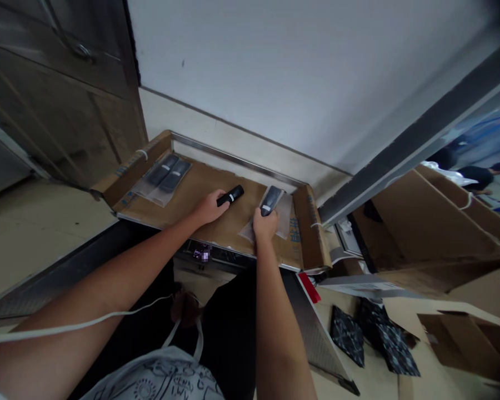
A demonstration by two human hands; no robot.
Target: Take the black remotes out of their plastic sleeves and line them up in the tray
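- The left hand (209, 206) is gripping a black remote (230, 195) by its near end, fingers wrapped around it, holding it low over the cardboard (200, 191) covering the table.
- The remote is pointing away and to the right, with a small white mark showing near its middle.
- The right hand (265, 223) is closing on a second remote (270, 200), which is sitting in a clear bag (284, 218); the fingers are clamped on the near end, where the bag's mouth seems to be, though the view is too small to be sure.
- The bag is lying flat on the cardboard, just right of the left hand's remote and near the folded-up flap (312, 228) at the right edge.
- Two more bagged remotes (166, 172) are lying side by side at the far left of the cardboard, well apart from both hands.
- A metal rail (233, 158) is running along the back of the cardboard, below a white wall (295, 72).
- A white cable (87, 322) is trailing across the left forearm.
- Cardboard boxes (433, 222) are standing to the right, with dark patterned pouches (375, 333) lying on the floor below them.
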